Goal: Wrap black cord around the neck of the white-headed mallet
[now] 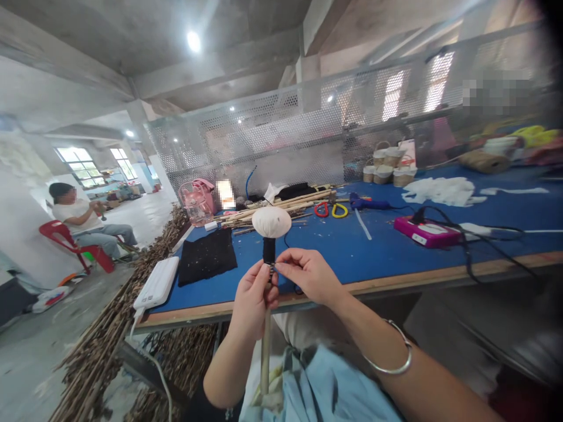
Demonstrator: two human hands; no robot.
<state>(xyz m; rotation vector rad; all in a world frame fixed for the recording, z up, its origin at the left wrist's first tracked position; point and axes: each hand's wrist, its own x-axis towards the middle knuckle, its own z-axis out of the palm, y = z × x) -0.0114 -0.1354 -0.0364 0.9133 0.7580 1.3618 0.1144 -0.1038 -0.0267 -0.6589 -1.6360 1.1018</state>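
Observation:
Upright in front of me stands a wooden stick (265, 351) with a rounded white cloth-covered head (271, 223). Black wrapping (269, 250) covers the part just below the head, and thin dark turns run around the stick under it. My left hand (255, 296) is closed around the stick below the wrapping. Thumb and forefinger of my right hand (310, 274) pinch at the dark turns, apparently on a thin black cord (298, 290) that loops out below the hand. The pinched part itself is mostly hidden.
On the blue table (316, 252) lie a black cloth (206, 258), a white power bank (157, 282), thin sticks (246, 220), red scissors (322, 210), yellow scissors (339, 211), a blue glue gun (372, 203) and a purple power strip (426, 232). A person (81, 217) sits far left.

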